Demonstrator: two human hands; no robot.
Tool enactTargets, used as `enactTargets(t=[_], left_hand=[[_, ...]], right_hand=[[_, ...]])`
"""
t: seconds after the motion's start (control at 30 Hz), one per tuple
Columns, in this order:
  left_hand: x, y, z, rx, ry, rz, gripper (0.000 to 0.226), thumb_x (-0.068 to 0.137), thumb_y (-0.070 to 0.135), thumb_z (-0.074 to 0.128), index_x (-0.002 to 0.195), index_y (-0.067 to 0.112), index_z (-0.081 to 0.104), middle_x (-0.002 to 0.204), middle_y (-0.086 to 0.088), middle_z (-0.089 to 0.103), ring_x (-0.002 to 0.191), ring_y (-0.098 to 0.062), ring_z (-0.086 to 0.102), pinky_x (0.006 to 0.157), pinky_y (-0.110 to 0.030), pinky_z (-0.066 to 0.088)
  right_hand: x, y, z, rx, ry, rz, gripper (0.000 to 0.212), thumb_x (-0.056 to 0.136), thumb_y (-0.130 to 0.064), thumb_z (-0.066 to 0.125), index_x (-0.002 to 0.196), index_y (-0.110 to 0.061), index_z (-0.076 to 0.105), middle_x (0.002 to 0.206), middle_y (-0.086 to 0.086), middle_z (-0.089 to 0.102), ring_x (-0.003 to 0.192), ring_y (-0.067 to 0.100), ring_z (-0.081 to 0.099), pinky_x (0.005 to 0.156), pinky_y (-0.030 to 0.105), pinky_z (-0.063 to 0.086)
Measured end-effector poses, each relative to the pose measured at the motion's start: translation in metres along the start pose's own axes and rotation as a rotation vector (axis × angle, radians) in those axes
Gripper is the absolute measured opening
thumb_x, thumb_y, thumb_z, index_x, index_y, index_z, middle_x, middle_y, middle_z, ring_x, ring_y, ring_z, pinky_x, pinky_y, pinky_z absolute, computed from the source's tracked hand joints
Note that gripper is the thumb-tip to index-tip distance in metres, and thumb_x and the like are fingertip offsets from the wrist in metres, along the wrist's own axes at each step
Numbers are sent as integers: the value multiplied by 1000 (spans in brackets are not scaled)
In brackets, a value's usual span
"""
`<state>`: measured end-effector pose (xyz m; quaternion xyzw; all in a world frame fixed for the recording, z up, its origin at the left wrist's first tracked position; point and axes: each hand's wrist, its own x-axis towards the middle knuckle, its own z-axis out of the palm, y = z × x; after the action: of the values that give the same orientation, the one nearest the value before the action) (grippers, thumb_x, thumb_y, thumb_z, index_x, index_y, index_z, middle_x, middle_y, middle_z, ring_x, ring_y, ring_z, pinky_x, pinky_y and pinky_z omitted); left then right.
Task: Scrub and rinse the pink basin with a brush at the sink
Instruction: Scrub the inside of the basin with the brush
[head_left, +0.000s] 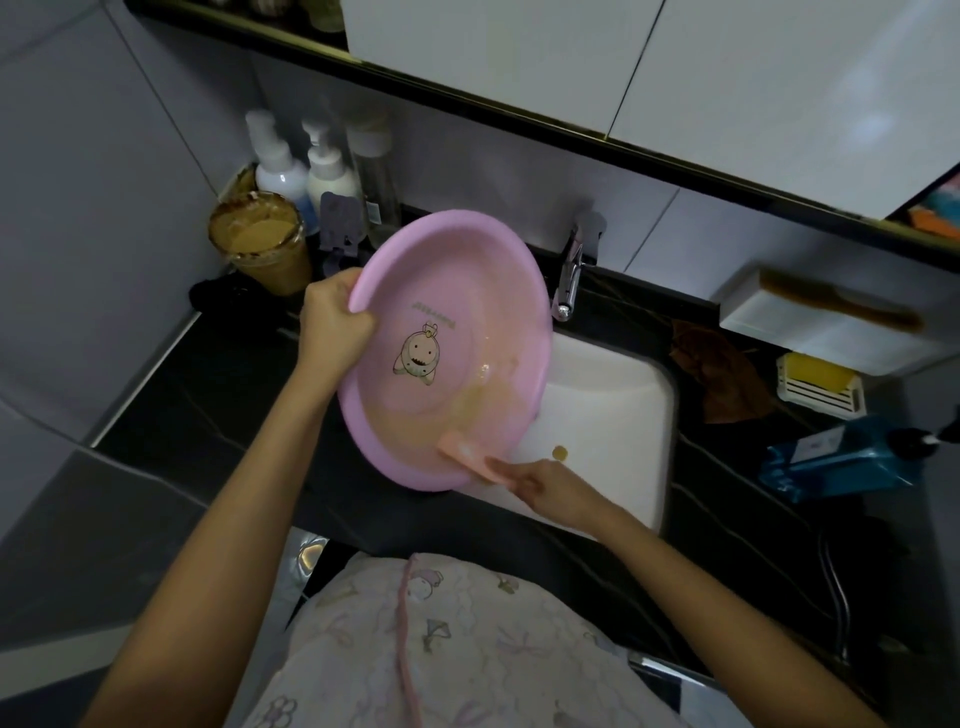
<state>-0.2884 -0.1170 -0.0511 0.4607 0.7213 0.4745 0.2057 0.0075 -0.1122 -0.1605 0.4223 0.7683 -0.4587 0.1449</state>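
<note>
1. From the head view: holding the basin (447, 338) tilted above the left half of the sink (613, 415), with the open side turned toward the camera and the low rim over the sink's near-left corner.
2. Gripping the basin's upper-left rim with the left hand (335, 317), fingers curled round the edge.
3. Pinching the pink handle of the brush (467, 460) in the right hand (540, 486), fingers closed on its near end; laying the brush head against the basin's low inner wall, just inside the rim.
4. Carrying a shallow pool of murky yellowish water (457, 410) in the basin's low side, next to the brush head; showing a cartoon print (418, 356) on the basin floor.
5. Behind the basin's right edge: noting the tap (571, 270), spout aimed down at the sink.
6. Far left on the dark counter (208, 395): noting bottles (324, 176) against the wall and a cup (260, 244) of brownish stuff just beside them.
7. Right of the sink: noting a soap dish (821, 387), a blue bottle (841, 457) lying on its side, and a white box (810, 332) with a comb (836, 306) on top.
</note>
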Motion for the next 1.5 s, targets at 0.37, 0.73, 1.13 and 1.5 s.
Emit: enactTargets(t=[0.37,0.73,1.13,1.5], left_hand=[[8,12,21,84,-55,36,41,72,-6,49,103,13,67,85,-10,66,81,-24,64,72,-45,56],[2,8,11,30,-62,30,36,67,1,47,94,12,67,79,-14,64,76,-29,63,67,-51,54],[3,0,6,-39,0,-52,39,64,3,48,96,12,68,81,-11,65,78,-27,63,69,-47,56],[-22,-9,-14,-258,-46,-255,47,68,-13,50,104,12,66,87,-2,64,80,-13,63,61,-28,51]], right_hand=[[-11,-37,-14,78,-153,21,41,102,-15,35,137,-36,37,88,-8,53,61,-7,49,57,5,39],[39,-14,-56,-458,276,244,52,101,-31,27,150,-36,11,115,14,55,95,30,61,70,27,43],[9,-128,-10,634,-114,17,45,99,-20,37,139,-40,39,67,-5,41,49,7,36,40,17,27],[-6,-48,-58,-628,221,265,51,97,-21,36,146,-32,28,126,10,55,110,29,57,84,35,47]])
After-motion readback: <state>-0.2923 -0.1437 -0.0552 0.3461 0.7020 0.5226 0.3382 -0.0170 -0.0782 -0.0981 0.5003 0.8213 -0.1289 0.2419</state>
